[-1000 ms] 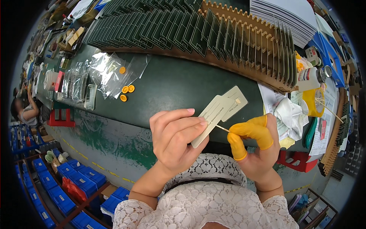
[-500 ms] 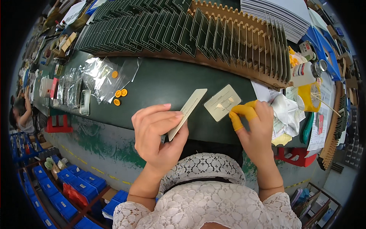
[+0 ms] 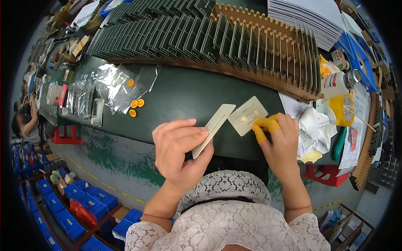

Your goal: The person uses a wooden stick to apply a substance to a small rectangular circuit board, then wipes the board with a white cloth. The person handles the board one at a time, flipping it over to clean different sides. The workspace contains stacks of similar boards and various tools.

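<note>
By the near edge of the bench (image 3: 184, 92), your left hand (image 3: 181, 148) holds a pale plate (image 3: 218, 121), likely light, stiff, best rim-held; your right hand (image 3: 279, 138) pinches narrow, contents unclear.

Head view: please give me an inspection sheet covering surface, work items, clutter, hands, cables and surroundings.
Surface: dark green tabletop.
Work items: tilted pale card; second pale card by the right hand, held or lying cannot be told; brown slotted rack with dark panels standing in rows.
Clutter: clear bags and orange rings at left; white cloth, white bottle and yellow container at right.
Hands: left hand grips the tilted pale card; right hand wears yellow finger covers, fingers bent, grip unclear.
Cables: nothing seen.
Surroundings: blue bins at lower left; red stools left and right; another person at far left.
</note>
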The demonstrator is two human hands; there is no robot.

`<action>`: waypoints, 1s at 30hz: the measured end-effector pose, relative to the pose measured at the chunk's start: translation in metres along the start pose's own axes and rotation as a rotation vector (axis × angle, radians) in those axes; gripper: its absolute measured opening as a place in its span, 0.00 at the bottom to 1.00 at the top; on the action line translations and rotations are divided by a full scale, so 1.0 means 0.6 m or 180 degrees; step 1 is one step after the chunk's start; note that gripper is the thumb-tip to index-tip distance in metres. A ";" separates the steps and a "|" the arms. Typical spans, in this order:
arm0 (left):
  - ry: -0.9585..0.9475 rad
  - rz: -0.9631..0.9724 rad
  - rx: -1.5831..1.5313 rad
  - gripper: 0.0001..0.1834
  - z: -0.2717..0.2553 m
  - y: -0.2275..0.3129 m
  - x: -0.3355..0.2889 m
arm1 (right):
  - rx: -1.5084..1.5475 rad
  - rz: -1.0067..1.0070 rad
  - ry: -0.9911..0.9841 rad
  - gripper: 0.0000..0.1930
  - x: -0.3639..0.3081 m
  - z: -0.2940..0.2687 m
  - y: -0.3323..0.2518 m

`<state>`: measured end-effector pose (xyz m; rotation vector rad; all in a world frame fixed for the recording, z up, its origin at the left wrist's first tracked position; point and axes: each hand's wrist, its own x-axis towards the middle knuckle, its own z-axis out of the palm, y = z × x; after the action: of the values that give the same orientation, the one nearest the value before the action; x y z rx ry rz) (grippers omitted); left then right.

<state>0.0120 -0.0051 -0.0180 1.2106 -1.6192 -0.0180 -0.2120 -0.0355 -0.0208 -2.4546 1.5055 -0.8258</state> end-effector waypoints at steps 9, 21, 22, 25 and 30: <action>-0.0113 0.0206 -0.0056 0.20 -0.001 0.009 0.001 | 0.1314 0.0080 0.0552 0.14 0.003 -0.052 -0.059; -0.0194 0.0156 -0.0090 0.19 -0.005 0.023 0.004 | 0.1032 -0.0256 0.0715 0.18 0.008 -0.041 -0.073; -0.0189 0.0157 -0.0088 0.19 -0.005 0.023 0.004 | 0.1025 -0.0266 0.0707 0.18 0.009 -0.040 -0.073; -0.0186 0.0160 -0.0098 0.19 -0.005 0.022 0.003 | 0.0995 -0.0274 0.0681 0.18 0.010 -0.040 -0.074; -0.0192 0.0164 -0.0098 0.19 -0.005 0.021 0.003 | 0.0949 -0.0310 0.0668 0.17 0.011 -0.040 -0.072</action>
<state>0.0056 0.0015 -0.0085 1.1542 -1.6960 -0.0470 -0.1884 -0.0164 0.0186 -2.2918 1.2213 -1.2606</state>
